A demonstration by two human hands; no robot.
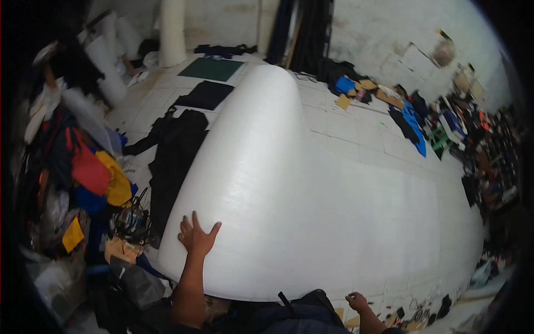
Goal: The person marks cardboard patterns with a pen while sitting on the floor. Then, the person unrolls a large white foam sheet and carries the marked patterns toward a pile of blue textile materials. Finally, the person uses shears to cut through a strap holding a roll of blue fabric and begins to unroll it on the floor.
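A large, thick roll of white foam sheet [253, 161] stretches away from me across the floor. Its loose end, a flat white sheet [367, 222], spreads out to the right of the roll. Fingers spread, my left hand [197, 236] rests on the roll's surface near its close end, at the left side. My right hand [357, 301] is low at the right, by the sheet's near edge, with its fingers curled closed. Whether something small is in those fingers I cannot make out.
Black cloth [181, 150] and a dark green sheet [211, 68] lie left of the roll. Piled fabrics, including a red cloth [89, 167], crowd the left side. Scraps and a blue strip [413, 125] lie along the right wall. A tall white roll [173, 33] stands behind.
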